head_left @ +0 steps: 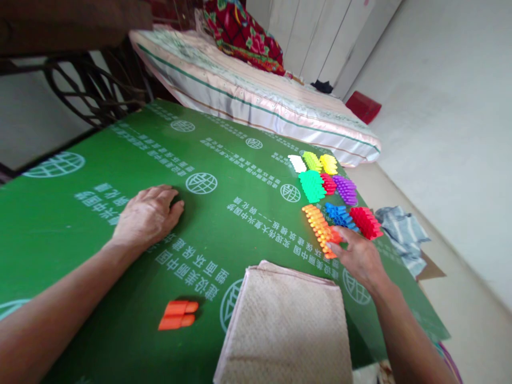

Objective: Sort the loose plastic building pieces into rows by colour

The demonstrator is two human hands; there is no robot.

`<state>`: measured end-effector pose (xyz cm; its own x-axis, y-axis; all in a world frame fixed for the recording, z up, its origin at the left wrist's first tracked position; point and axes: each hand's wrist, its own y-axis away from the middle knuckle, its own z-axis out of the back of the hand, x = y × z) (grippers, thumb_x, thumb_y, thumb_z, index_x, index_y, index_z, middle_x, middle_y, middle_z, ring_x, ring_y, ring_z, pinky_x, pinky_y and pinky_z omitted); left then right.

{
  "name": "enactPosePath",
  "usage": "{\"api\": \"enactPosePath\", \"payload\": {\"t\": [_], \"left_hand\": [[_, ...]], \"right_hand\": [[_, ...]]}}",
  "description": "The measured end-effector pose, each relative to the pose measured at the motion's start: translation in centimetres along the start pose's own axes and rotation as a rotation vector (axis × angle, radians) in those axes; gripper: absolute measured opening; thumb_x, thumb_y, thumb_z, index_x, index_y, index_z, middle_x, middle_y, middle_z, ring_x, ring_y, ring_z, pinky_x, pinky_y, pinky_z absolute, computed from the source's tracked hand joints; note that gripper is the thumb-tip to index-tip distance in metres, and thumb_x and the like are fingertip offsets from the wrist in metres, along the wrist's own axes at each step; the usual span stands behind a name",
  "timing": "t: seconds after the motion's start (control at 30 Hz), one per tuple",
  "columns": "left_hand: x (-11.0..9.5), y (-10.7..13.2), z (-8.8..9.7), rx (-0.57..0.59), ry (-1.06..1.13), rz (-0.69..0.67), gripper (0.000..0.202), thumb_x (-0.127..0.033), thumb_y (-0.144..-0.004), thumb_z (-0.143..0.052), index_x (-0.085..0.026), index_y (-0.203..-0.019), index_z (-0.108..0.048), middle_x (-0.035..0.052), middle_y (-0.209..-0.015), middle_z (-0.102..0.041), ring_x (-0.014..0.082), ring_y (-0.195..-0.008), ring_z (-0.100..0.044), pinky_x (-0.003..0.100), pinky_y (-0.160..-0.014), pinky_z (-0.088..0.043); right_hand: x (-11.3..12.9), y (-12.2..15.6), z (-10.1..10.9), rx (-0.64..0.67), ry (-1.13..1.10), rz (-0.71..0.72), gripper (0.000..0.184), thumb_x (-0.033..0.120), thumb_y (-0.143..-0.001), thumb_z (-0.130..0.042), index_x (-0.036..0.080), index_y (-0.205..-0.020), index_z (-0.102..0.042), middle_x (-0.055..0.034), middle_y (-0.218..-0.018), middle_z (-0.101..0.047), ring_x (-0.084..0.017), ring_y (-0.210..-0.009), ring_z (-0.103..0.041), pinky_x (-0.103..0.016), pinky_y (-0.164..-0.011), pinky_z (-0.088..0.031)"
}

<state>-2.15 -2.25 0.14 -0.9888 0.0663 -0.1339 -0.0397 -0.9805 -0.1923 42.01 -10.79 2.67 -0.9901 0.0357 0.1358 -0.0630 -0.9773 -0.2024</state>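
Observation:
My left hand (146, 216) rests palm down on the green board (224, 229), its fingers loosely bent and nothing visible in it. At the right, my right hand (360, 256) has thumb and fingers closed around red-orange plastic pegs (335, 234), beside a slanting row of lighter orange pegs (316, 224). Blue pegs (340, 215) and a red bundle (366, 223) lie just beyond that hand. Two orange pegs (178, 314) lie side by side near the front, apart from both hands.
Green (312, 185), purple (346, 189), white (296, 163) and yellow (328, 164) peg bundles sit farther back. A folded beige cloth (292, 325) lies at the front edge. Behind stands a bed (256, 101); a wall (452, 122) rises at right. A striped cloth (402, 232) lies beyond the board's right edge.

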Motion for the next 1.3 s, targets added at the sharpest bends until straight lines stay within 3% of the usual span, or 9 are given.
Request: {"api": "enactPosePath", "payload": {"t": [0.43,1.3], "left_hand": [[0.23,-0.13,-0.54,-0.015,0.002,-0.015,0.072,-0.051,-0.084,-0.015,-0.004,-0.122,-0.055,0.0184,-0.132,-0.052,0.0315,-0.123,-0.047,0.043,-0.110,-0.036],[-0.05,-0.17,-0.32,0.000,0.006,-0.021,0.073,-0.051,-0.083,-0.015,-0.003,-0.122,-0.055,0.0189,-0.132,-0.052,0.0318,-0.123,-0.048,0.043,-0.111,-0.035]], "right_hand": [[0.45,0.16,0.19,-0.019,0.135,0.045,0.035,0.042,-0.086,-0.056,0.025,-0.116,-0.065,-0.0058,-0.106,-0.072,-0.016,-0.069,-0.064,-0.029,-0.067,-0.050],[-0.18,0.19,0.08,0.014,0.038,0.028,0.034,0.040,-0.085,-0.057,0.025,-0.115,-0.066,-0.0060,-0.110,-0.072,-0.022,-0.087,-0.069,-0.033,-0.075,-0.053]]}}
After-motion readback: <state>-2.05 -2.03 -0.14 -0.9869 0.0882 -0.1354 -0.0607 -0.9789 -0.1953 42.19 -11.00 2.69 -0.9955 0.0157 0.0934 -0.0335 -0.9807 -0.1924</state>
